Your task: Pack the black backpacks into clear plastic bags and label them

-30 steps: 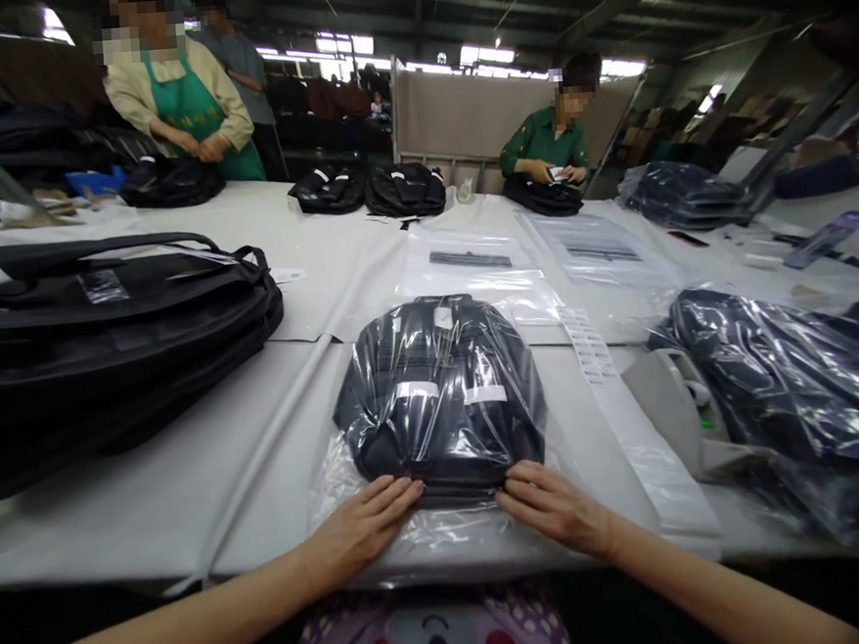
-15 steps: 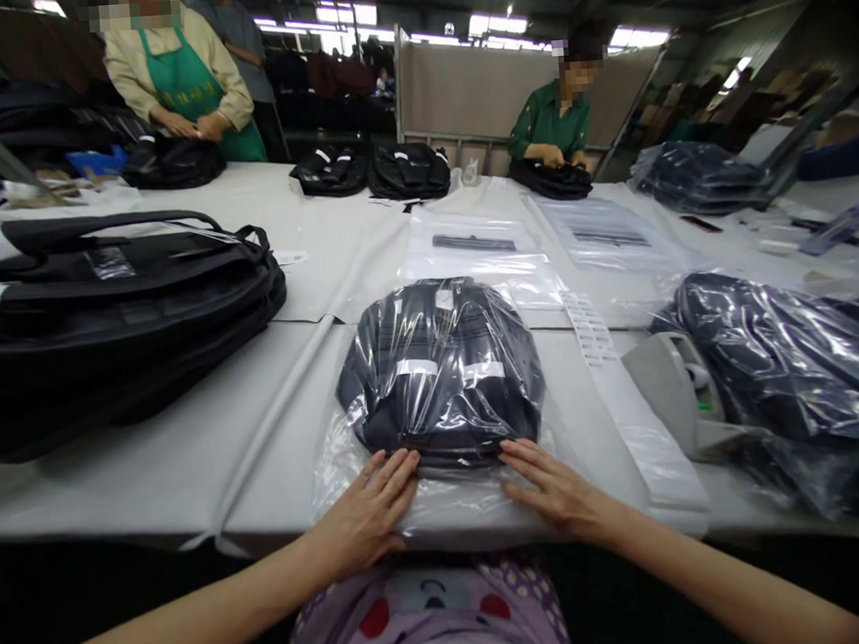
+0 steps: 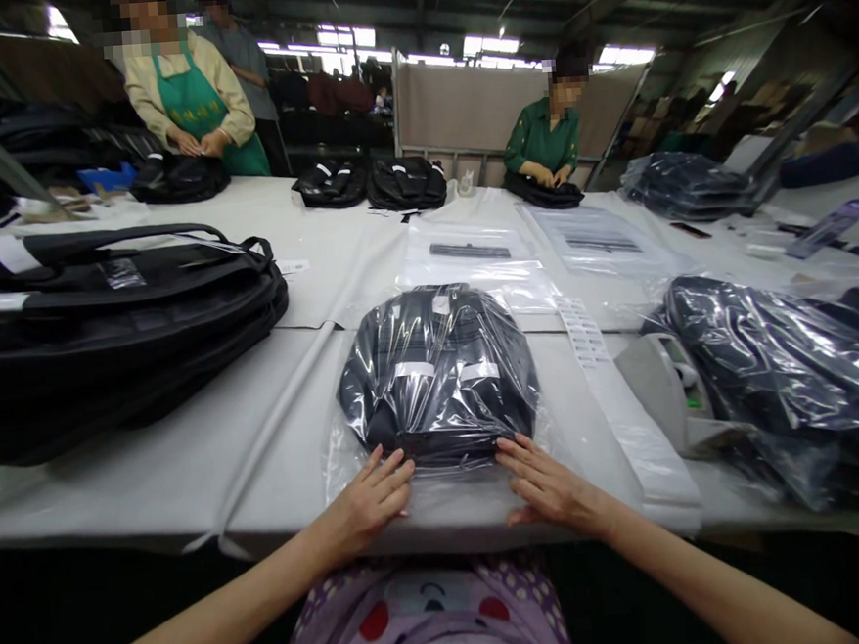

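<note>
A black backpack [image 3: 439,361] lies flat inside a clear plastic bag [image 3: 455,482] on the white-covered table, close to the front edge. White strips show on its straps through the film. My left hand [image 3: 372,493] rests palm down at the bag's near left edge, its fingertips touching the plastic beside the backpack. At the near right edge, my right hand [image 3: 548,480] lies in the same way, fingers stretched out. Both hands are open, pressing on the film without gripping it. Loose plastic spreads between them toward the table edge.
Black backpacks [image 3: 107,335] are piled at left. On the right stand a grey label dispenser [image 3: 658,384], a label strip [image 3: 588,335] and bagged backpacks [image 3: 785,356]. Flat clear bags [image 3: 469,251] lie behind. Across the table, a person in a green apron [image 3: 189,98] and another person [image 3: 545,142] handle backpacks.
My hands stay at the bag's near edge, with only slight finger shifts. The plastic on the left has drawn in a little. The camera view has tilted slightly.
</note>
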Demonstrator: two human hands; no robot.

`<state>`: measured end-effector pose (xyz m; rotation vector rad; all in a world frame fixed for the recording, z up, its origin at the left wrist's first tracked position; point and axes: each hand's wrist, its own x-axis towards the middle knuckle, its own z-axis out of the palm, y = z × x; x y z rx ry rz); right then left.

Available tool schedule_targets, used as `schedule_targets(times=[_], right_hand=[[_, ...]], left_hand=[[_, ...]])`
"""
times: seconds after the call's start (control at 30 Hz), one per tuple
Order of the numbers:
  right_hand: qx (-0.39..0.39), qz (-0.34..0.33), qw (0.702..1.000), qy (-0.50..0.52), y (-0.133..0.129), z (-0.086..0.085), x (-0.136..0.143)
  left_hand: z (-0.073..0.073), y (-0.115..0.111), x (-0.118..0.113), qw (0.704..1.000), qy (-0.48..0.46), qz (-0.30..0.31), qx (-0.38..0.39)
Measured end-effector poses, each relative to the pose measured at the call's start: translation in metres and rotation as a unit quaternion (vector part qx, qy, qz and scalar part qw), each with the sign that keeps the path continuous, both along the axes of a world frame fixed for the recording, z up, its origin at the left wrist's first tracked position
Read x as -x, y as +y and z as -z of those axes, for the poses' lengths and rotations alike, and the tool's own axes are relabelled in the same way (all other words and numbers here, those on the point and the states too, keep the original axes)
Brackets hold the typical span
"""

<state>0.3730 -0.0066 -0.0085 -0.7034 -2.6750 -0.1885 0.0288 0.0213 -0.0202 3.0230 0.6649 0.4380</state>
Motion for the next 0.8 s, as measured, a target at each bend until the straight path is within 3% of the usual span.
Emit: schedule_targets(times=[0.17, 0.43, 0.6, 0.8], right_hand=[[-0.005, 0.003, 1.0, -0.004, 0.001, 0.0, -0.004], [0.056, 0.038, 0.99, 0.12, 0.006, 0.002, -0.002], [0.091, 0.062, 0.966, 0.234, 0.005, 0.0, 0.007], [0.114, 0.227, 0.908, 0.334, 0.009, 0.005, 0.018]], left_hand=[[-0.008, 0.004, -0.008, 0.996, -0.075, -0.041, 0.025], [-0.007, 0.01, -0.009, 0.981, -0.161, -0.102, 0.048], [-0.018, 0.02, -0.009, 0.976, -0.16, -0.118, 0.093], [-0.031, 0.027, -0.028, 0.923, -0.234, -0.223, 0.209]])
